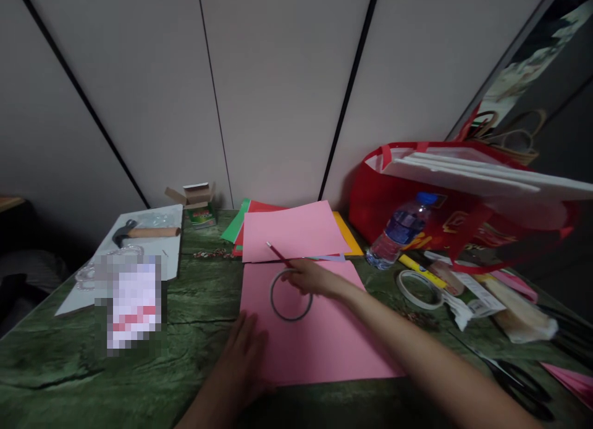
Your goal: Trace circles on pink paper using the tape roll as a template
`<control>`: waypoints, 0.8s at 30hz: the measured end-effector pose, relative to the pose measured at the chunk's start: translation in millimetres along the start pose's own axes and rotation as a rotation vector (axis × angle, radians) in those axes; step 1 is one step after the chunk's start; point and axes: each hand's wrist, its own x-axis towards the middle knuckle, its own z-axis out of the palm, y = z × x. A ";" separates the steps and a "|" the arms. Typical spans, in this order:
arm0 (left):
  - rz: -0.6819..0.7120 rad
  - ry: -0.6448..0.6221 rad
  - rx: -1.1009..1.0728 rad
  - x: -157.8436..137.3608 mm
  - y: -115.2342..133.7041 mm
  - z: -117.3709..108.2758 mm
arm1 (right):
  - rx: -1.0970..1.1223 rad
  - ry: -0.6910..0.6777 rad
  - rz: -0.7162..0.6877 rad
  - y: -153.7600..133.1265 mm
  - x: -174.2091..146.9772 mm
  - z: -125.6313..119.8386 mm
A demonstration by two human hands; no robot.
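Note:
A sheet of pink paper point(319, 348) lies flat on the table in front of me. On it rests a thin round ring point(273, 302), which looks like a nearly used-up roll of tape. My right hand point(308, 276) is closed around a dark red pencil point(277, 252); its light end points up and away to the left. The fingers are at the ring's upper right edge, and they hide the pencil's lower end. Flat on the paper's lower left edge is my left hand point(245, 355), its fingers stretched out and slightly blurred.
More coloured sheets point(291, 231) are stacked behind. At left, a hammer point(146, 232) lies on a white board point(173, 256) near a small open box point(201, 212). To the right are a bottle point(401, 228), a red bag point(370, 200), a tape roll point(438, 302) and scissors point(514, 379).

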 end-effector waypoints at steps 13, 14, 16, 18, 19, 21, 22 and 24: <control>-0.027 -0.065 -0.008 -3.0 3.1 -3.3 | 0.423 0.637 0.019 35.2 -6.4 -8.5; -0.013 -0.080 -0.003 -2.3 2.4 -5.7 | 0.430 0.642 0.026 39.1 -11.0 -6.4; 0.002 -0.097 0.015 -1.6 1.4 -8.2 | 0.436 0.608 -0.018 46.3 -16.9 3.9; 0.002 -0.102 0.030 -1.7 1.0 -8.1 | 0.405 0.523 -0.147 53.0 -18.5 17.1; 0.004 -0.094 0.034 -2.1 1.0 -7.4 | 0.362 0.470 -0.213 56.2 -18.0 23.0; -0.002 -0.066 0.035 -2.9 1.5 -5.9 | 0.233 0.383 -0.295 62.2 -15.7 31.7; -0.006 -0.057 0.034 -3.2 2.2 -5.1 | 0.165 0.357 -0.310 65.1 -14.2 34.6; -0.022 -0.045 0.032 -3.2 4.2 -3.6 | 0.076 0.351 -0.319 70.6 -10.9 38.6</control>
